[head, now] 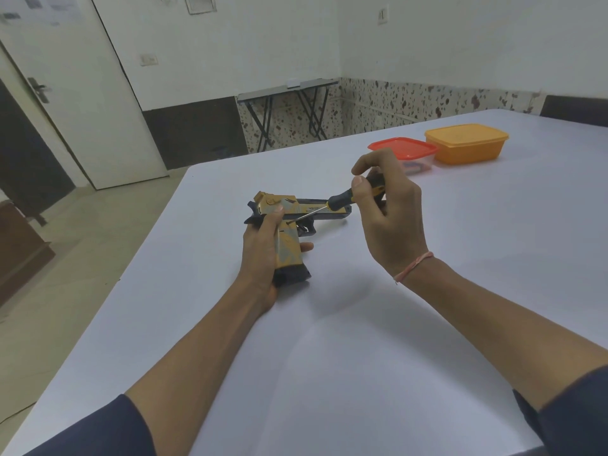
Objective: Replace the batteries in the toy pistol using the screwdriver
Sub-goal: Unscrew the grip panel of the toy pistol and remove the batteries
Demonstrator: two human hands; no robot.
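White-covered table [394, 324] fills the foreground; room w/ door [82, 93] & folding table [286, 90] behind. Toy pistol [289, 255] rests on its side near table centre, barrel to the right, grip toward the viewer. L hand [260, 255]: fingers & thumb curled round the grip, steadying it. R hand [388, 218]: thumb & fingertips pinch the black-yellow handle of the screwdriver [339, 199]. Shaft slants down-left, tip at the frame just above the grip, presumably on the battery-cover screw; the screw itself is too small to make out. Red-lidded container [403, 148] & orange container [467, 144] stand well apart, far right. Handling (judged): pistol looks like hard, light, smooth plastic. It should be stiff, but apt to skid or twist under driver torque. Best held by the grip, close to the screw, pressed flat. Tip may slip out of the screw head, so firm axial pressure is advised.
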